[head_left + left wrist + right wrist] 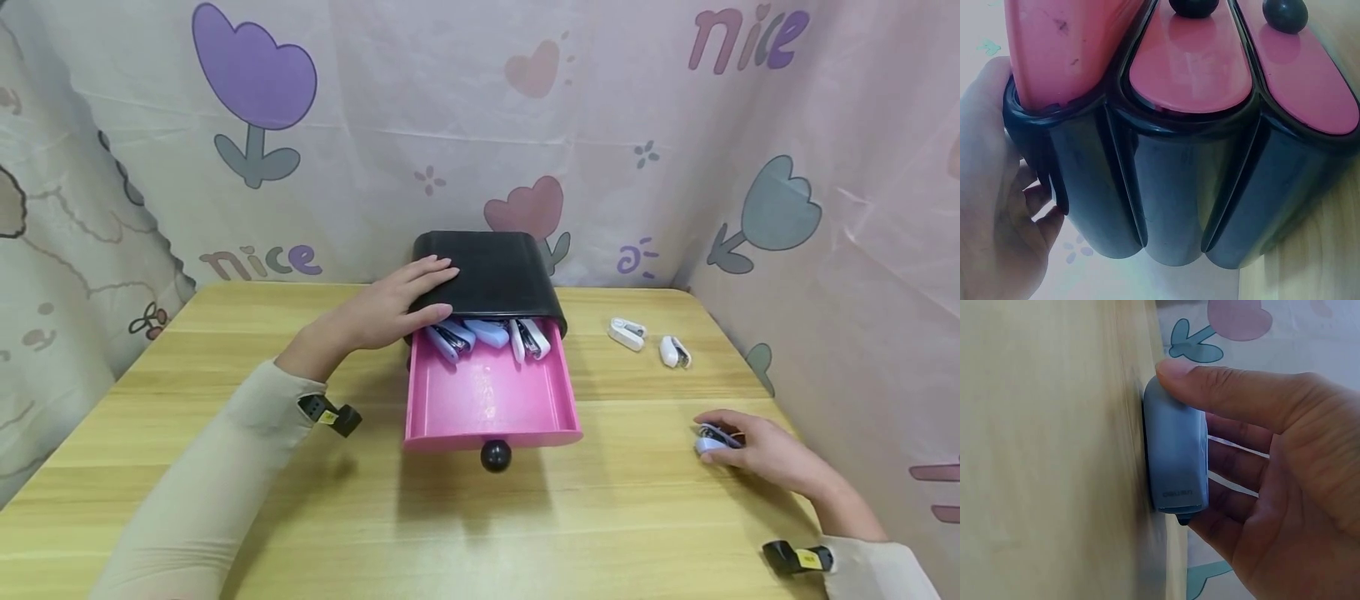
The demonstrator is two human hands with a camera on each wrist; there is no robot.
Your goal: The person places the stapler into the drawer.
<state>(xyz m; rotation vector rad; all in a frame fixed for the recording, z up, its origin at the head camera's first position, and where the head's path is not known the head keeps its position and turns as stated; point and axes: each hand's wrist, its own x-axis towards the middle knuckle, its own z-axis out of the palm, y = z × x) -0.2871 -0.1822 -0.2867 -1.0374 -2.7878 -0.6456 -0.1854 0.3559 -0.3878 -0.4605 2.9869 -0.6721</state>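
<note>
My left hand (382, 308) rests on the top of a black drawer unit (498, 275), fingers stretched over it and thumb at its front edge. Its top pink drawer (487, 400) is pulled out. At the back of that drawer lie two blue staplers, one at the left (450, 340) and one in the middle (487, 333), and a white stapler (529, 340) at the right. Over on the right of the table, my right hand (780, 454) pinches a small blue stapler (1175, 450) between thumb and fingers, close to the wood.
Two white staplers, one on its side (627, 333) and one nearer (675, 352), lie on the table (337, 500) right of the unit. Two lower drawers (1191, 69) are closed, with black knobs. A printed curtain (420, 100) hangs behind and beside the table.
</note>
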